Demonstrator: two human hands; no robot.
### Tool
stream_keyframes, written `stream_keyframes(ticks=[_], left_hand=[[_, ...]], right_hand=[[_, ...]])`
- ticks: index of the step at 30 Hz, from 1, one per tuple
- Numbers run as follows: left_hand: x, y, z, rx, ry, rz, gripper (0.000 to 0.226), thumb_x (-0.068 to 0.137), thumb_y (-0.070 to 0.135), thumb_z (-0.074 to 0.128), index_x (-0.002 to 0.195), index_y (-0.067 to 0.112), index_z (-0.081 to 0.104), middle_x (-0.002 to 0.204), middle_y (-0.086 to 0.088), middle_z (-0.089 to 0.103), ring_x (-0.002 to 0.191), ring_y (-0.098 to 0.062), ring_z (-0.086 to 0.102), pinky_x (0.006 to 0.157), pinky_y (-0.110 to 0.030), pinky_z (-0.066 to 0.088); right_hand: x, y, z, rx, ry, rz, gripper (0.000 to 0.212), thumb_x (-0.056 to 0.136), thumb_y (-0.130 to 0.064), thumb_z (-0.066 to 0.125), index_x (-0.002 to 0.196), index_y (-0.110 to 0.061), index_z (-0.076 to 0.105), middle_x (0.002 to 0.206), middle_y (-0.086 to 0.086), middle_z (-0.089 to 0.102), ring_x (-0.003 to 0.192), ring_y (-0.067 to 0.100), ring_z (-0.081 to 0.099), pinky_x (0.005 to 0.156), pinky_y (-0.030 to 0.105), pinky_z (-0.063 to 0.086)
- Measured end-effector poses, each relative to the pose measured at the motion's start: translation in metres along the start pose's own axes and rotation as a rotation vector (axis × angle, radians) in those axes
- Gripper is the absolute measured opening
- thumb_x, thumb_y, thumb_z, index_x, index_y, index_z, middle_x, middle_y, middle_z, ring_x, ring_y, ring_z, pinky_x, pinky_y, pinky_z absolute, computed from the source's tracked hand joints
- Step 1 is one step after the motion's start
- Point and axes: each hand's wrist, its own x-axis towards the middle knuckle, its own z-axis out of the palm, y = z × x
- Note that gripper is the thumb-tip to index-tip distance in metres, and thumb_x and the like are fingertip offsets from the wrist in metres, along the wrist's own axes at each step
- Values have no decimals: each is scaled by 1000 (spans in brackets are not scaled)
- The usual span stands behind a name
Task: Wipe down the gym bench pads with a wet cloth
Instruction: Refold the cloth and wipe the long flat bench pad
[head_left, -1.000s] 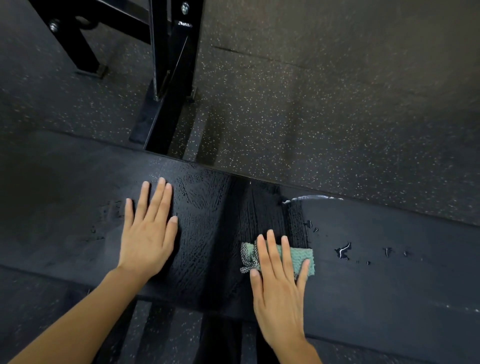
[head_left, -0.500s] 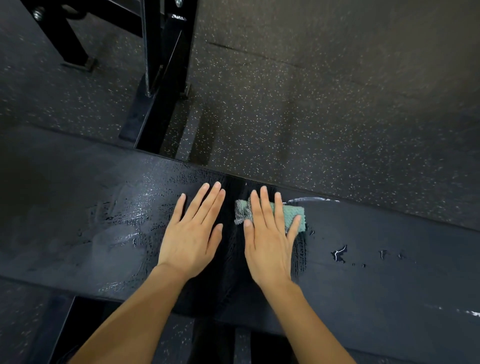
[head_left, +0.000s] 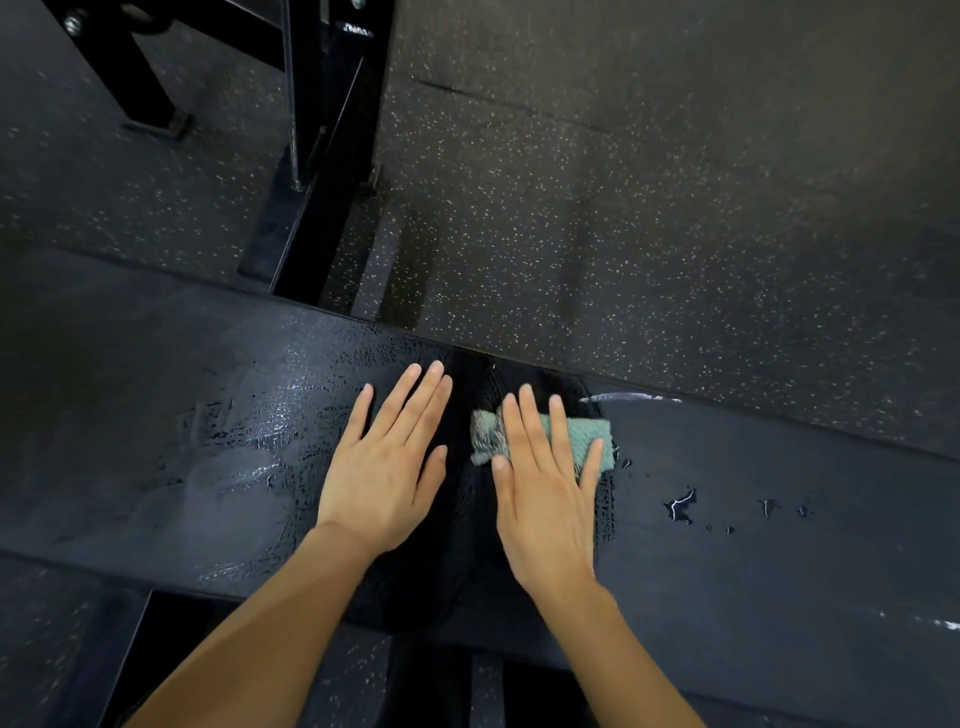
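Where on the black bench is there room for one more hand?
The black padded bench is bare, though wet, left of the left hand, and bare again on the right past the small water drops. The middle is crowded: both flat hands lie close together, the right hand pressing the green terry cloth.

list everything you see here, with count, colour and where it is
bench pad: 1, black, runs across the lower frame, wet streaks at left and centre
cloth: 1, teal with a grey end, on the pad near its far edge, under the right fingers
water drops: several, clear, on the pad to the right of the cloth
metal frame: 1, black, upright on the floor beyond the pad, upper left
floor: 1, dark with pale speckles, beyond and below the pad
left hand: 1, flat on the wet pad, beside the cloth
right hand: 1, straight fingers pressing the cloth
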Motion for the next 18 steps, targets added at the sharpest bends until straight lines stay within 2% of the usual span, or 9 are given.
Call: stream_keyframes(ticks=[3, 9, 14, 18], left_hand=[[0, 1, 0, -6, 1, -1, 61, 101, 37, 24, 157, 13, 21, 166, 1, 14, 153, -16, 9, 122, -48, 11], [0, 0, 2, -4, 9, -2, 61, 101, 36, 24, 157, 13, 21, 166, 1, 14, 153, -15, 10, 122, -48, 12], [1, 0, 3, 16, 17, 6, 61, 99, 35, 28, 155, 9, 27, 165, -2, 18, 153, -17, 14, 121, -49, 15], [0, -1, 2, 16, 15, 8, 61, 100, 35, 28, 155, 9, 25, 165, -2, 17, 153, -17, 13, 121, -49, 15]], right_hand=[[-20, 5, 5, -1, 7, 16, 56, 101, -40, 7, 156, -31, 4, 162, -21, -8, 148, 6, -18, 118, 50, -11], [17, -16, 1, 29, 18, 0, 60, 97, -41, 0, 156, -30, 3, 161, -20, -11, 147, 6, -22, 117, 50, -17], [72, -36, -9, 7, -15, -33, 52, 106, -32, 20, 156, -28, 6, 163, -18, -7, 148, 9, -20, 117, 52, -16], [69, -28, -11, -35, -22, -88, 54, 105, -34, 17, 157, -28, 4, 163, -17, -9, 148, 9, -20, 118, 49, -14]])
